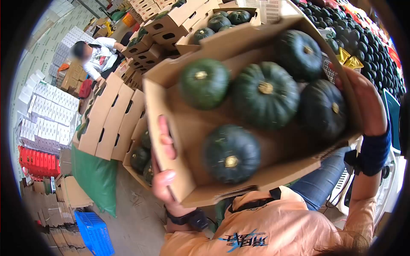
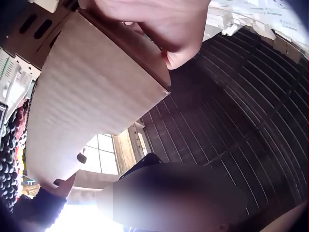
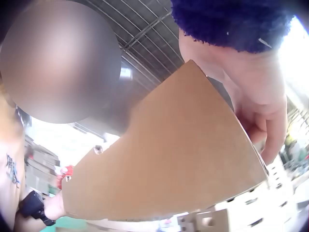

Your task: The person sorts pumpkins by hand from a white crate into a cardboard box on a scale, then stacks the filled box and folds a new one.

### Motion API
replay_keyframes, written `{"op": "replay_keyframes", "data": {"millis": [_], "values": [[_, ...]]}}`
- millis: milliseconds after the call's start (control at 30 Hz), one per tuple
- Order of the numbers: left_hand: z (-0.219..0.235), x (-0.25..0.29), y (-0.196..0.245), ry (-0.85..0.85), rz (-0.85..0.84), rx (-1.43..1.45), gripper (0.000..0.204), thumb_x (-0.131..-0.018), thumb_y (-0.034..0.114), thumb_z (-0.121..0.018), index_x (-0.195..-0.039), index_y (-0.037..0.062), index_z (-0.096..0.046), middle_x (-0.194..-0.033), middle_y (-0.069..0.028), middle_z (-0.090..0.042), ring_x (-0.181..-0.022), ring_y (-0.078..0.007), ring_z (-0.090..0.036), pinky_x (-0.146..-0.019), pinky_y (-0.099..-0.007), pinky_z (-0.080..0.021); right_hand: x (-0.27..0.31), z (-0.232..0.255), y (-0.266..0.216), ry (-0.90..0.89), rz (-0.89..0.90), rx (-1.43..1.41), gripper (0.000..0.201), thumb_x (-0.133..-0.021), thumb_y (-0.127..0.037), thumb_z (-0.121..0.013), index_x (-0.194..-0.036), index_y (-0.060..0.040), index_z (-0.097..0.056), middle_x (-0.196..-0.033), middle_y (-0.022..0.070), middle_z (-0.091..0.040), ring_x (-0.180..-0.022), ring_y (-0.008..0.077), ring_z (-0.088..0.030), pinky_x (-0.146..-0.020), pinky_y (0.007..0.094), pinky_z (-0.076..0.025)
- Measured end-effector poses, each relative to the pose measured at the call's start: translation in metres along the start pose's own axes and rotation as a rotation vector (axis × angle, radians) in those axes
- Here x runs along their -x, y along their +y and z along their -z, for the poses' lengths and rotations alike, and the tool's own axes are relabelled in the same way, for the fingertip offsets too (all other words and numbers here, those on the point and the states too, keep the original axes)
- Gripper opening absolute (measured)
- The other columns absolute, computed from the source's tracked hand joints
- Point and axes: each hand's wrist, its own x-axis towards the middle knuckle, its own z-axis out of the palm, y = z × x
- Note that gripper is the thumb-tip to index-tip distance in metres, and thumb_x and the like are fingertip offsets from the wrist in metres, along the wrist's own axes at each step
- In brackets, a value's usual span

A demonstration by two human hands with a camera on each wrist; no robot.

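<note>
An open cardboard box (image 1: 181, 177) is held up in front of the body, tilted in the head view. Several dark green, ribbed pumpkins (image 1: 265, 96) with pale stem stubs lie inside it. My left hand (image 1: 165, 184) grips one end, its fingers showing through the handle slot and its thumb outside. At the opposite end, my right hand (image 1: 367, 96) holds the box, its fingers partly hidden by the wall. Both wrist views show the plain cardboard underside, with the left hand (image 2: 159, 24) and the right hand (image 3: 253, 96) curled at its edges.
Stacked cardboard boxes (image 1: 109, 119) stand to the left, and a box of pumpkins (image 1: 220, 21) lies beyond. A large heap of dark pumpkins (image 1: 367, 47) fills the right. Another person (image 1: 102, 55) is at the back left. A blue crate (image 1: 94, 232) and green sack (image 1: 96, 179) are on the floor.
</note>
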Motion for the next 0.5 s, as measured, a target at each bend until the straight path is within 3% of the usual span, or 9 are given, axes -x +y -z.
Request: {"op": "replay_keyframes", "data": {"millis": [33,100,167,233,267,300,400,433,500], "values": [[0.017,0.007,0.024,0.029,-0.054,0.06,0.062,-0.059,0.017,-0.05,-0.118,-0.0016,-0.042,-0.148,-0.0149,-0.019,-0.134,-0.0272,-0.025,-0.11,-0.0428,-0.022,-0.026,-0.017,0.002,-0.138,-0.012,-0.113,0.04,-0.095,-0.022,-0.038,-0.123,0.0035,-0.048,-0.11,0.0104,-0.056,-0.105,0.0162,-0.052,-0.095,0.0283,-0.04],[0.054,0.022,0.067,0.03,-0.156,0.196,0.059,-0.062,0.016,-0.048,-0.117,-0.0013,-0.039,-0.147,-0.0152,-0.022,-0.13,-0.0306,-0.032,-0.108,-0.0506,-0.026,-0.065,-0.072,0.003,-0.285,0.027,-0.073,0.045,-0.095,-0.026,-0.036,-0.124,0.0066,-0.046,-0.125,0.0131,-0.051,-0.11,0.0154,-0.05,-0.097,0.0285,-0.037],[0.08,0.034,0.096,0.122,-0.291,0.016,0.05,-0.066,0.016,-0.047,-0.113,0.0016,-0.041,-0.144,-0.0142,-0.029,-0.129,-0.0306,-0.033,-0.104,-0.0566,-0.029,-0.096,-0.118,0.016,-0.321,0.109,-0.076,0.042,-0.094,-0.028,-0.041,-0.124,0.0006,-0.049,-0.124,0.0109,-0.052,-0.108,0.0144,-0.05,-0.095,0.0272,-0.037],[0.084,0.043,0.098,0.396,-0.365,0.016,0.063,-0.064,0.01,-0.048,-0.125,-0.0035,-0.042,-0.14,-0.0168,-0.034,-0.132,-0.0262,-0.031,-0.108,-0.0469,-0.026,-0.102,-0.159,0.019,-0.253,0.083,-0.017,0.039,-0.093,-0.03,-0.046,-0.123,-0.0061,-0.052,-0.124,0.0087,-0.053,-0.107,0.0139,-0.051,-0.094,0.0265,-0.037],[0.094,0.046,0.101,0.479,-0.314,-0.04,0.055,-0.066,0.01,-0.05,-0.12,-0.0032,-0.044,-0.139,-0.0175,-0.035,-0.131,-0.0279,-0.033,-0.107,-0.0477,-0.028,-0.094,-0.171,0.024,-0.217,0.072,-0.06,0.031,-0.091,-0.024,-0.05,-0.114,-0.0044,-0.057,-0.112,0.0071,-0.058,-0.102,0.0141,-0.054,-0.09,0.0265,-0.041],[0.115,0.048,0.104,0.548,-0.254,-0.091,0.048,-0.069,0.01,-0.051,-0.115,-0.0028,-0.046,-0.137,-0.0182,-0.036,-0.13,-0.0295,-0.035,-0.105,-0.0484,-0.03,-0.083,-0.176,0.03,-0.168,0.069,-0.094,0.024,-0.088,-0.019,-0.055,-0.105,-0.0026,-0.061,-0.1,0.0054,-0.063,-0.097,0.0143,-0.057,-0.086,0.0264,-0.045],[0.201,0.048,0.089,0.591,-0.15,-0.221,0.041,-0.072,0.014,-0.061,-0.109,-0.0001,-0.049,-0.125,-0.0177,-0.043,-0.115,-0.0298,-0.043,-0.098,-0.0445,-0.036,-0.048,-0.154,0.087,-0.318,0.133,0.031,0.024,-0.087,-0.021,-0.058,-0.102,-0.0023,-0.062,-0.096,0.0081,-0.064,-0.09,0.0139,-0.059,-0.083,0.0293,-0.047],[0.226,0.05,0.082,0.555,-0.188,-0.279,0.041,-0.073,0.015,-0.065,-0.108,0.0012,-0.049,-0.119,-0.0172,-0.046,-0.109,-0.0292,-0.046,-0.095,-0.0422,-0.039,-0.031,-0.142,0.109,-0.255,0.274,0.221,0.023,-0.086,-0.019,-0.059,-0.103,-0.0027,-0.061,-0.093,0.0081,-0.065,-0.089,0.0154,-0.06,-0.083,0.0299,-0.047],[0.265,0.051,0.077,0.434,-0.324,-0.502,0.043,-0.074,0.018,-0.073,-0.107,0.0036,-0.05,-0.108,-0.016,-0.052,-0.096,-0.0279,-0.052,-0.089,-0.0375,-0.043,0.011,-0.118,0.125,-0.249,-0.014,0.21,0.025,-0.086,-0.021,-0.058,-0.104,-0.0036,-0.061,-0.094,0.0083,-0.065,-0.09,0.0171,-0.061,-0.083,0.0299,-0.047]]}}
